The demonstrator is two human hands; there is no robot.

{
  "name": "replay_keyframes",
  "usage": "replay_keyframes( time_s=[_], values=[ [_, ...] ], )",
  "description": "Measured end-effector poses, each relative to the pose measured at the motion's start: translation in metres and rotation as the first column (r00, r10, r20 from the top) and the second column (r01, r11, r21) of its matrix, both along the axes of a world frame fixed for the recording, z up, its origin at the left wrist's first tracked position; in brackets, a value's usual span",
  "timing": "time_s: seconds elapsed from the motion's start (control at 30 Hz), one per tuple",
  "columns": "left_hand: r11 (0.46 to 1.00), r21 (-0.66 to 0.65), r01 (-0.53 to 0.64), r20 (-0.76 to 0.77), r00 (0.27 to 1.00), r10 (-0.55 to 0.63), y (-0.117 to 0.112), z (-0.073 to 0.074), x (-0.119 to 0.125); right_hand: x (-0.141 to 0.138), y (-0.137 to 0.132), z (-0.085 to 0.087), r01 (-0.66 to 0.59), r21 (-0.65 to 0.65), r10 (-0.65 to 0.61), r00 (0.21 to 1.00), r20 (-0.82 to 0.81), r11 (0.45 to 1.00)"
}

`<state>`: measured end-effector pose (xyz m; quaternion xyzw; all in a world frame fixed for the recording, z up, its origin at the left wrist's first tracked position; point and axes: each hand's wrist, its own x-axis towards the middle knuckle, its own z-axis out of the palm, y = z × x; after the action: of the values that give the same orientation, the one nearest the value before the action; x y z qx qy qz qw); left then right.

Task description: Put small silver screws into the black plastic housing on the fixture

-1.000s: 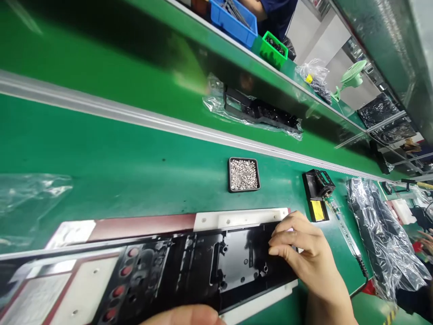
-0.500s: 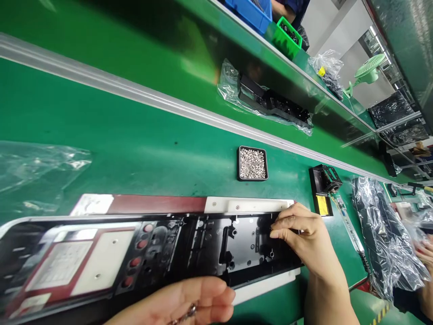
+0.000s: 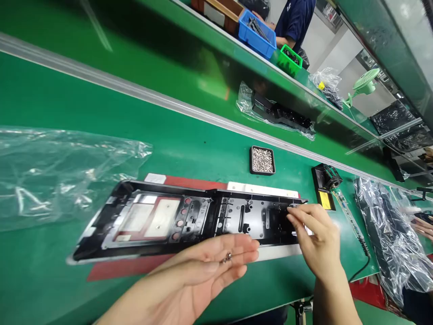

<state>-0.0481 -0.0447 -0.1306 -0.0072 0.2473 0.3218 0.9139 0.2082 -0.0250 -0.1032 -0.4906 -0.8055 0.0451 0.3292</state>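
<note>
My left hand [image 3: 216,271] is cupped palm up over the near side of the housing, with a few small shiny metal pieces [image 3: 227,257] resting on the fingers. The long black plastic housing [image 3: 270,205] lies hollow side up on a red and white fixture [image 3: 199,183]. My right hand [image 3: 314,230] is over the housing's right end, thumb and forefinger pinched together; whatever is between them is too small to make out. Behind the housing stands a small square black tray [image 3: 251,162] full of similar silvery pieces [image 3: 263,160].
Clear plastic film [image 3: 67,176] lies at left. A soldering-iron stand [image 3: 321,185] with a yellow sponge and bagged dark parts [image 3: 385,234] are at right. Another bagged black part [image 3: 280,110] lies behind the metal rail. A blue bin [image 3: 257,38] and a co-worker [image 3: 296,22] are beyond.
The view has shifted back, so more of the housing shows. My left hand appears further right, its metal pieces more visible. My right hand stays pinched at the housing's right end.
</note>
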Motion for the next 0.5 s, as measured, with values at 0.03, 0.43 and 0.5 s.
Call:
replay_keyframes(
  time_s=[0.03,0.43,0.5],
  values=[
    [1.000,0.017,-0.001,0.002,1.000,0.001,-0.002,-0.003,0.002,-0.001,-0.001,-0.004,-0.006,0.022,0.006,0.999,0.037,1.000],
    [0.982,0.187,-0.040,-0.047,0.998,0.049,0.001,0.009,0.010,-0.009,-0.002,-0.027,-0.018,0.149,-0.011,0.981,0.192,0.989],
    [0.981,0.191,-0.036,-0.039,0.998,0.044,0.000,0.010,0.009,-0.014,-0.006,-0.020,-0.006,0.159,-0.021,0.986,0.164,0.987]
  ],
)
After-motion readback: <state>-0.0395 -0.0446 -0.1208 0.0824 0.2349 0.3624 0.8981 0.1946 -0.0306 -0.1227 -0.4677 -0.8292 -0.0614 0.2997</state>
